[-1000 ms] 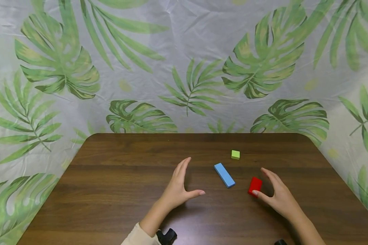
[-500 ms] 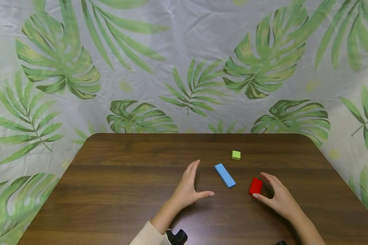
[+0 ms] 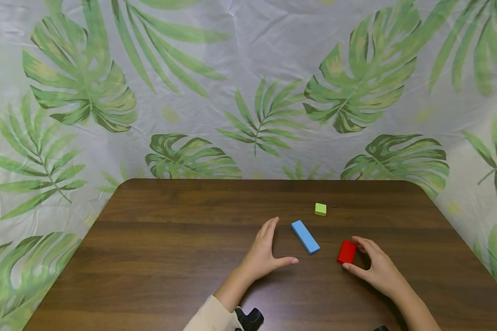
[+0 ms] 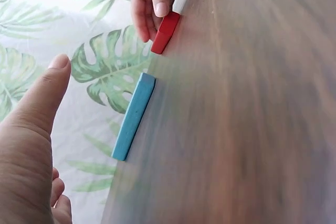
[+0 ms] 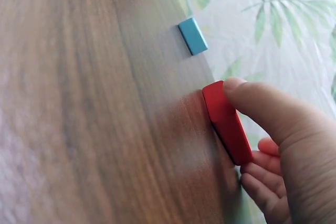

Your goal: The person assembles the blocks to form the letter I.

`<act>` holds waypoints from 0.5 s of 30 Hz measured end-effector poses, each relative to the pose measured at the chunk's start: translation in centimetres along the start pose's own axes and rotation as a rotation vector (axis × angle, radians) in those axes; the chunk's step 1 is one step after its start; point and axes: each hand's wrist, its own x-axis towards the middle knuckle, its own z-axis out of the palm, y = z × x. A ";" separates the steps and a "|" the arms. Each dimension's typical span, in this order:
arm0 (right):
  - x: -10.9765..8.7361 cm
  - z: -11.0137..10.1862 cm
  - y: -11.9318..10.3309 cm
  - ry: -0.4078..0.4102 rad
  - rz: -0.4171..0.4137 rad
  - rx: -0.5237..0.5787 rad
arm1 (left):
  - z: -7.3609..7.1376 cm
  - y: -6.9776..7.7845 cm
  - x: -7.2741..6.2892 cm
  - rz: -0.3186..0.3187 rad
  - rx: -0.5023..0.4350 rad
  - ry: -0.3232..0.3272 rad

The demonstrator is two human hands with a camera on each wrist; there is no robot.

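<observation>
A: Quick Q: what's the R hand (image 3: 378, 269) doing?
B: Gripping the red block (image 3: 346, 252), afaict: thumb's touching the near end, fingers are curling at the far end. R wrist view's showing the same.
A: Block's sitting where?
B: It's resting on the brown wood-grain tbl (image 3: 161, 253), R of the blue block (image 3: 305, 237) & a bit nearer.
A: & the L hand (image 3: 262, 257)?
B: Holding nothing. It's hovering just L of the blue block, clear of it, w/ thumb & fingers spreading apart.
A: What else is lying around?
B: A sm green block (image 3: 320, 209) is lying farther back, beyond the blue one's far end & slightly R. A cream sleeve (image 3: 215, 317) is showing below the L hand, w/ a black device (image 3: 251, 318) poking out beside it. A leaf-print cloth (image 3: 265, 46) is hanging behind the tbl, filling the head view's top half.
</observation>
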 end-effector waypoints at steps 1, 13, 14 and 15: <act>0.0 0.0 0.0 -0.002 0.003 0.001 | 0.2 0.0 0.1 -0.002 0.002 -0.003; 0.0 0.1 0.1 0.004 0.007 -0.005 | 1.8 0.5 1.3 -0.014 0.017 -0.048; 0.0 0.2 0.1 0.004 0.007 -0.005 | 2.0 0.5 1.3 -0.019 0.019 -0.050; 0.0 0.2 0.1 0.004 0.006 -0.005 | 2.1 0.6 1.4 -0.026 0.017 -0.054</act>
